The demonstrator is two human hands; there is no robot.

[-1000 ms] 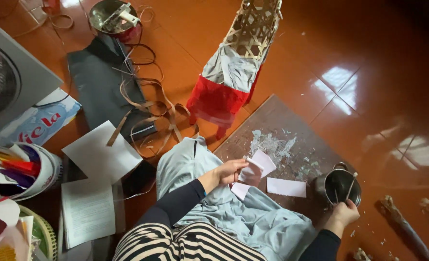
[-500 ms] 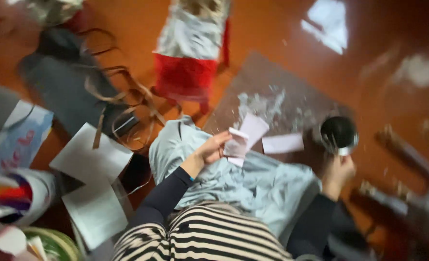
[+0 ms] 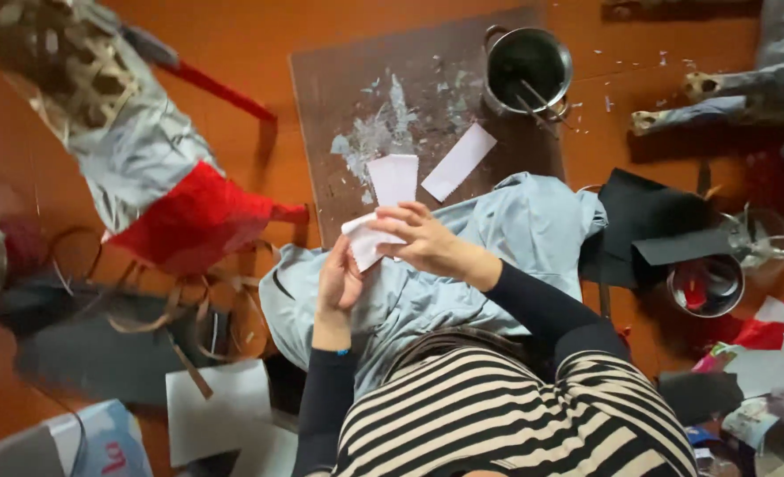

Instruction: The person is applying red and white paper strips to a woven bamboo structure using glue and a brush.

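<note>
My left hand (image 3: 337, 283) and my right hand (image 3: 424, 237) both pinch a small stack of white paper strips (image 3: 381, 203) over a pale blue cloth (image 3: 498, 238) on my lap. The strips stand up between the fingers, their top edge toward a dark board (image 3: 356, 79) smeared with whitish paste. Another white strip (image 3: 458, 161) lies flat on that board. A metal pot (image 3: 527, 64) with a stick in it stands at the board's far right corner.
A bamboo frame partly covered in grey and red paper (image 3: 136, 168) lies at the left. Black sheets (image 3: 648, 225) and a small metal bowl (image 3: 705, 284) sit to the right. White sheets (image 3: 215, 411) and loose brown strips (image 3: 180, 300) lie at lower left.
My right hand has left the floor beside the pot and now grips the paper strips with the left. The view has swung, so the board and pot sit higher and more central.
</note>
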